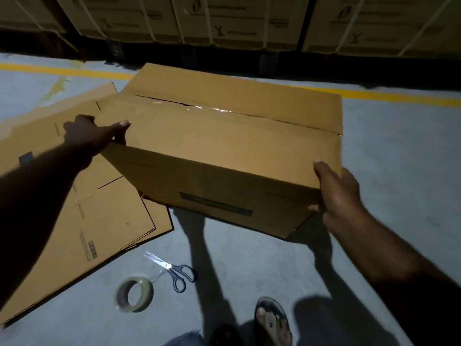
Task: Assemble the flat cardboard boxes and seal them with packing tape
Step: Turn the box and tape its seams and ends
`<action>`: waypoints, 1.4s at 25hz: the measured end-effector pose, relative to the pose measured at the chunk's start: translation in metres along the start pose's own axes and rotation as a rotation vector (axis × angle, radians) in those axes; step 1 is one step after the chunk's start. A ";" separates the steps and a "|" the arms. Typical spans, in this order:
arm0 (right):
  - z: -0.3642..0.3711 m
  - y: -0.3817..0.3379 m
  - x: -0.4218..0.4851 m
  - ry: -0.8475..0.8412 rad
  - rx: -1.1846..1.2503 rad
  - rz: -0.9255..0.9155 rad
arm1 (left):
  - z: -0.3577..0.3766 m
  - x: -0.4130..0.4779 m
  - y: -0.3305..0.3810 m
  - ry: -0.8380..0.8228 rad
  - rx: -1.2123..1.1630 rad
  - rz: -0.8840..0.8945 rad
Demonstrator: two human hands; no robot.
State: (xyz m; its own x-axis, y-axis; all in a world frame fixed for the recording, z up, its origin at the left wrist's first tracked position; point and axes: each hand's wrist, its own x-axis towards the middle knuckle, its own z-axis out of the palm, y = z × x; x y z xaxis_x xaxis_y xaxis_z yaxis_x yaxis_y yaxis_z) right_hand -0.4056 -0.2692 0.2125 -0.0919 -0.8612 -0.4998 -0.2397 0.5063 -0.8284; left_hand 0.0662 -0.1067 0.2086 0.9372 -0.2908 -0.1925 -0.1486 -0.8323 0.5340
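Both hands hold the box mid-frame, taped seam up – left hand grip clamped on its left corner, right hand pinching the lower right edge. Flat boxes lie left on the floor; tape roll and scissors bottom center.

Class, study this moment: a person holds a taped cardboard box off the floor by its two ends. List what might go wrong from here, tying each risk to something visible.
1. The clear tape along the top seam looks wrinkled, with a gap at its left end, so the flaps may pop open.
2. The scissors and tape roll lie on the floor near the sandalled foot, a possible trip hazard.
3. The left hand and right hand grip only the box at its corners; it might slip.
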 end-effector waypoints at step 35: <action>0.064 0.021 -0.072 -0.444 0.071 0.360 | 0.032 -0.155 0.044 -0.177 -0.182 0.297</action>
State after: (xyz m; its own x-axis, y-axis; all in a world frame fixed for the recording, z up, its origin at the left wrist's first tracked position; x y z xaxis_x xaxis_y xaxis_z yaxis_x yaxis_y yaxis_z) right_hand -0.3420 -0.1942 0.2148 0.2630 -0.5411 -0.7988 -0.2017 0.7788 -0.5940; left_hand -0.0961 -0.1132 0.2352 0.7904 -0.5967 -0.1383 -0.3317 -0.6068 0.7223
